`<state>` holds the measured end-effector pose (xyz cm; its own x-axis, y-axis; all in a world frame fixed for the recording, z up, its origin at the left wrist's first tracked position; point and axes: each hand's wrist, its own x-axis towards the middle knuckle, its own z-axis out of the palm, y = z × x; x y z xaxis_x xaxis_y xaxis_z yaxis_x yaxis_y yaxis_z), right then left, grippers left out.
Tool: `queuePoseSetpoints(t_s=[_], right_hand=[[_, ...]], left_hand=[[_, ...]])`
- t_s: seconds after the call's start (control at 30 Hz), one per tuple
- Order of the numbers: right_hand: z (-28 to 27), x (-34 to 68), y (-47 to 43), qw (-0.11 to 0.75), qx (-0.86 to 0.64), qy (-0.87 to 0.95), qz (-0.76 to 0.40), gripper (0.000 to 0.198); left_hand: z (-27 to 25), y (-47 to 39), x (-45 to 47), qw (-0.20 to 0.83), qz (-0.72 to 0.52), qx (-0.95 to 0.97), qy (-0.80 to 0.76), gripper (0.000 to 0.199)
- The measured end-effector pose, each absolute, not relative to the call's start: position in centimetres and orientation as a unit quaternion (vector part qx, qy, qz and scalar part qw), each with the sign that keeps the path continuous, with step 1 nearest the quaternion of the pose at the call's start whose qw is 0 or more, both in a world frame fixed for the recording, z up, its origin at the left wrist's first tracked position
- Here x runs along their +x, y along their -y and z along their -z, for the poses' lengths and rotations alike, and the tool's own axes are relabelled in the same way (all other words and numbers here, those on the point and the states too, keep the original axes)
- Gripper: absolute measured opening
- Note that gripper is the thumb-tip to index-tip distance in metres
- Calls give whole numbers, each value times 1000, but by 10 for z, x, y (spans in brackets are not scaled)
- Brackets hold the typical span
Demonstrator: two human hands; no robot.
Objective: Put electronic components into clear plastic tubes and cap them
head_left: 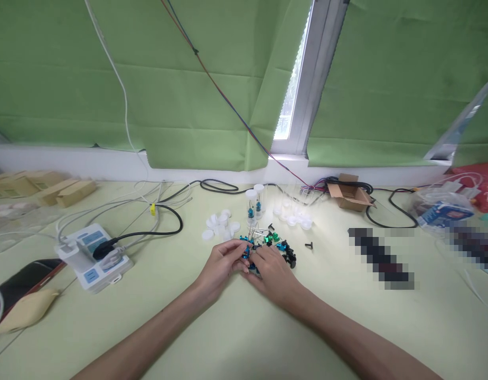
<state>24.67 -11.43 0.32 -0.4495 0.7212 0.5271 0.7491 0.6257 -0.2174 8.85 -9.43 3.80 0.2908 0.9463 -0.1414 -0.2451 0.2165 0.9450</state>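
My left hand [222,261] pinches a small blue metal part [246,254] between thumb and fingers, just above the table. Close against it, my right hand [273,270] has its fingers curled down; what they grip, if anything, is hidden. Around and behind my fingers lies a pile of small blue, green and black parts, with green pieces [272,237] and black pieces [290,257] showing on the right. Beyond the pile stand two clear tubes with white caps [251,195], each with a blue part inside.
White caps [218,224] lie left of the tubes, with more clear containers and caps [293,219] to the right. A power strip [95,258] with cables sits at left. Farther back are an open cardboard box [349,195] and a black cable [218,184]. One black piece [309,245] lies apart.
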Motion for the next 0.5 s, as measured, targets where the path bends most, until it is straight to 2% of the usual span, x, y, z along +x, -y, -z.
queuePoseSetpoints(t_s=[0.5], right_hand=[[-1,248,115,305,-445,842,21,1]], left_hand=[[-40,95,88,670,-448,440,-397,29]])
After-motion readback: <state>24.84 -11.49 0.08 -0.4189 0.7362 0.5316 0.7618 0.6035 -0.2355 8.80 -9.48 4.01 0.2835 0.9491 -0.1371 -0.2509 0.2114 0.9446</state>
